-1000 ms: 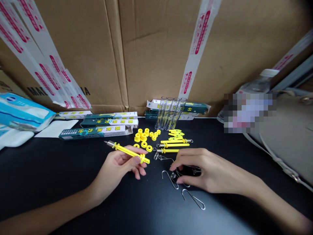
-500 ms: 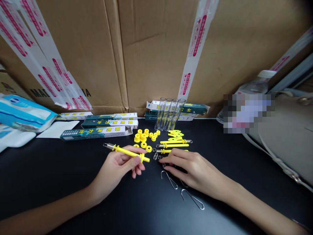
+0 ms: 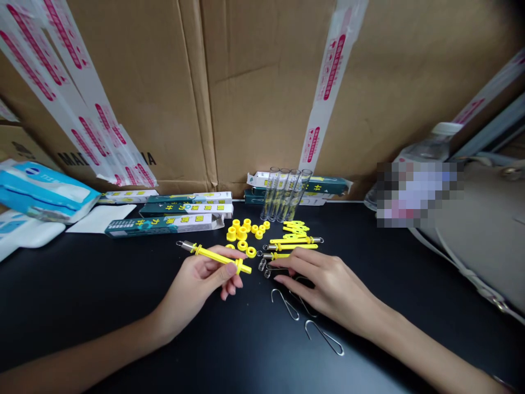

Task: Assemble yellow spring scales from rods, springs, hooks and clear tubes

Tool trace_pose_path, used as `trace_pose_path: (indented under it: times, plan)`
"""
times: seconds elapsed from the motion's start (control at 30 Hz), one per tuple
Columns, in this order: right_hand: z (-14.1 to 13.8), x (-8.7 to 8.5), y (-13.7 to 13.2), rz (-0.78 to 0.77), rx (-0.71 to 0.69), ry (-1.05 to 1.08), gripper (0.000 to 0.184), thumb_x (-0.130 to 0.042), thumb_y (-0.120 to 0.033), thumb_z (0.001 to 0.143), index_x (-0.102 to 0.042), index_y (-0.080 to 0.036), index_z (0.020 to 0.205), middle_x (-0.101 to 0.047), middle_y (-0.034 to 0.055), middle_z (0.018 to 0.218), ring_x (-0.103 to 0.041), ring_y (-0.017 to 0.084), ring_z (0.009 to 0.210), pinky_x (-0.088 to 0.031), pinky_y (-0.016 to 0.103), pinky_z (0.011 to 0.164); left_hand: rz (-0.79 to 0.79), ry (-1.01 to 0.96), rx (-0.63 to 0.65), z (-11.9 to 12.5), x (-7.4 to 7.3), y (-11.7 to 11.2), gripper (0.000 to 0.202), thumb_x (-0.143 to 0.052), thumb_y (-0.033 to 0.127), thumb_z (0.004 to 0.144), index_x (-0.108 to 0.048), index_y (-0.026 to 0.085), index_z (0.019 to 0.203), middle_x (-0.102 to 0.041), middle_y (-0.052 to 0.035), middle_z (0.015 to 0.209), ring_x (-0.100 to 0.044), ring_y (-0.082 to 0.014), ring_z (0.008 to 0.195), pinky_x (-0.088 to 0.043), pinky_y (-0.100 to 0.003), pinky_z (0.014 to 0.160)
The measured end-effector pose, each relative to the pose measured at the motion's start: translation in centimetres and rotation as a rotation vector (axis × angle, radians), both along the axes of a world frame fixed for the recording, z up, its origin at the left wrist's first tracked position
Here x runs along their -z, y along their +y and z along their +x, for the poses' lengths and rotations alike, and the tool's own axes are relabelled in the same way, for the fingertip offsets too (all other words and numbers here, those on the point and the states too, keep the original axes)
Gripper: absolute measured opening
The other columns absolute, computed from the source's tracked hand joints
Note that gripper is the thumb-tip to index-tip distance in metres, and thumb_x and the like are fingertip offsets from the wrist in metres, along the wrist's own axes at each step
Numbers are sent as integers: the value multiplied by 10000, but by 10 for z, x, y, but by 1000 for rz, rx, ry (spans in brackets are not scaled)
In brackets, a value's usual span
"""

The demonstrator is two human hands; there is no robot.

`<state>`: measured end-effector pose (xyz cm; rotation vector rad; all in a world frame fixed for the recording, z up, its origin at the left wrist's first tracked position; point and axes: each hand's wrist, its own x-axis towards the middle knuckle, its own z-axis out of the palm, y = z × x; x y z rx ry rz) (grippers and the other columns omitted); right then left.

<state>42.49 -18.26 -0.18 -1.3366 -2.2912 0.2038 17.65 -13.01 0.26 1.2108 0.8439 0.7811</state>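
My left hand (image 3: pixel 207 276) is closed on a yellow spring-scale rod (image 3: pixel 215 256), thumb over its right end near a yellow collar. A metal spring with a wire loop (image 3: pixel 185 245) sticks out at the rod's left end. My right hand (image 3: pixel 315 279) hovers low over the table, thumb and index finger apart, just right of small clear plastic pieces (image 3: pixel 267 272). Thin metal wire shows by its index finger; whether they touch is unclear. In front of it lie bent metal hooks (image 3: pixel 324 337). Beyond it are more yellow rods with springs (image 3: pixel 297 247), partly hidden by the hand.
Yellow collars and caps (image 3: pixel 241 232) lie mid-table, beside flat yellow pieces (image 3: pixel 296 227). Clear tubes (image 3: pixel 283 194) stand behind them before printed boxes (image 3: pixel 176 221). A tissue pack (image 3: pixel 45 189) is left; a bottle (image 3: pixel 435 148) and grey bag (image 3: pixel 488 219) are right. Cardboard (image 3: pixel 262 109) rises behind.
My right thumb and index finger have drawn back slightly to the right and parted, leaving a small clear piece on the table. The left hand keeps the rod in nearly the same place.
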Motion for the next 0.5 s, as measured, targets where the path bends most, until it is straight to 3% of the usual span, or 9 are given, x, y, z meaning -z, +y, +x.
trace_pose_path:
  times: [0.27,0.5]
  plan:
    - [-7,8,1,13,63,-11,220,-607,-220,981,-710,-189,1173,-740,76,956,-740,227,816,-598,350,715,8,22,-6,0,1,1,373,-804,445,792,-720,127,967,-650,-1,613,-572,-113,542,-443,-211,495]
    - [-9,7,3,7,79,80,106,-650,-178,933,-695,-187,1028,-711,36,877,-689,180,700,-555,311,643,8,18,-2,-1,1,0,387,-803,459,791,-723,127,972,-646,0,617,-564,-110,548,-436,-207,498]
